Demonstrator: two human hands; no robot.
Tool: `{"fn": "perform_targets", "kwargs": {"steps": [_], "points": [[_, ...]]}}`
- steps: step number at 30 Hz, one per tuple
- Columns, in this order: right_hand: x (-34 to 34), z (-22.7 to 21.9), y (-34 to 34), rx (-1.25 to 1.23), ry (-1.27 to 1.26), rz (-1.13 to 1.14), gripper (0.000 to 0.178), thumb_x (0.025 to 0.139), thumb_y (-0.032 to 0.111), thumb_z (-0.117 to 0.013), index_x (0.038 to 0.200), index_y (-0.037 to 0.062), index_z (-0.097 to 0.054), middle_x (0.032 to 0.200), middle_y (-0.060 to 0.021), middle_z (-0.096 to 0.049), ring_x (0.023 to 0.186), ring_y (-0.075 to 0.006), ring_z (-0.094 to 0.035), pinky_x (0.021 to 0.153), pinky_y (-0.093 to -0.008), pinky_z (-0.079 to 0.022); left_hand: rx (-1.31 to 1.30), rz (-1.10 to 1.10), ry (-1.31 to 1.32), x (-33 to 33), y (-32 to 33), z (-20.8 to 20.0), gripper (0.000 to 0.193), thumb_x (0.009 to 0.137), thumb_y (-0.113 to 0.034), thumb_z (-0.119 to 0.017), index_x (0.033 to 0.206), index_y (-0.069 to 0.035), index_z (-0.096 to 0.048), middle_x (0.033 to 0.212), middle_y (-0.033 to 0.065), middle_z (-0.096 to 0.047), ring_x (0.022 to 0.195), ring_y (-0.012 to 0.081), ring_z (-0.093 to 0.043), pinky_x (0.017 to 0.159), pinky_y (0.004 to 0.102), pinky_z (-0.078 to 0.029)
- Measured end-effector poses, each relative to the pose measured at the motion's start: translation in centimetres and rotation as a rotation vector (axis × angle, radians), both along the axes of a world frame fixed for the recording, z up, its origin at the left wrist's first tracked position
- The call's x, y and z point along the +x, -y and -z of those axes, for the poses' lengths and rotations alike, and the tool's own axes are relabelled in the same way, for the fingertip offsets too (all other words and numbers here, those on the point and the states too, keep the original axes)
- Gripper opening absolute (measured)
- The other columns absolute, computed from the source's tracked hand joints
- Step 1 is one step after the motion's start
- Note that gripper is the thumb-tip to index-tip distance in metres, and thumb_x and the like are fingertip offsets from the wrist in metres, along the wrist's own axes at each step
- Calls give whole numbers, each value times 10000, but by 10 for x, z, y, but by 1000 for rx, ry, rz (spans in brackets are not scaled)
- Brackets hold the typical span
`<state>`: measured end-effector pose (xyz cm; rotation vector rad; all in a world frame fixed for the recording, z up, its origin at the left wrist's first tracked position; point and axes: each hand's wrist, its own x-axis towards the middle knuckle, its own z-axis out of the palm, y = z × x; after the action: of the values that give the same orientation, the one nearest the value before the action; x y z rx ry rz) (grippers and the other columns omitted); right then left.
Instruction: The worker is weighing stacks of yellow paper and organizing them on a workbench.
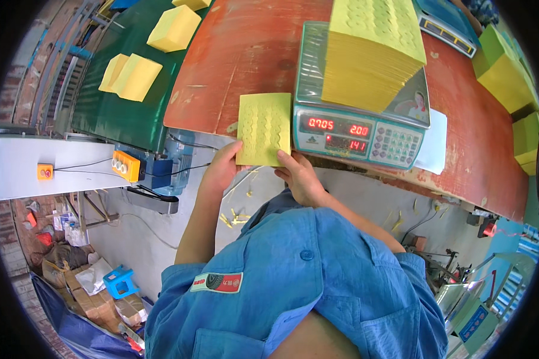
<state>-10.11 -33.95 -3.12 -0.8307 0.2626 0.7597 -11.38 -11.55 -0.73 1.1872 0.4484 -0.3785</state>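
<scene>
Between my two hands is a yellow paper stack (263,127) with rows of wavy embossed marks, held at the near edge of a red table. My left hand (223,167) grips its lower left corner. On its lower right corner, my right hand (302,177) presses with the thumb on top; the fingers beneath are partly hidden. Just right of it stands a digital scale (359,136) with lit red digits and a keypad. A tall block of the same yellow paper (371,69) rests on the scale's pan.
Left of the red table (221,54), a green conveyor belt (120,107) carries several yellow paper stacks (175,29). A yellow button box (126,166) sits beside it. More yellow stacks (503,69) and a second scale (446,27) are at the right. A blue stool (120,282) stands lower left.
</scene>
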Motion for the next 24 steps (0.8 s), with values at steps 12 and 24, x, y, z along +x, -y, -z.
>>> {"fn": "perform_targets", "kwargs": {"steps": [12,24], "points": [[5,-9,-1,-310,307,-209,648,879,400,-702,1317,-43,-522,1137,-129,-641,964,-188,-606,818,-301,-496,57,25,63,-5,-25,0,439,900,-199,-639,1229,80,-560,1147,124,-649,1024,181,-630,884,308,-502],[85,-251,94,-396,1045,203,597,872,367,-708,1232,-90,-574,1055,-149,-681,884,-171,-656,759,-305,-540,100,56,800,78,61,-238,522,896,-234,-673,1277,91,-527,1206,145,-621,1118,182,-589,996,318,-434]]}}
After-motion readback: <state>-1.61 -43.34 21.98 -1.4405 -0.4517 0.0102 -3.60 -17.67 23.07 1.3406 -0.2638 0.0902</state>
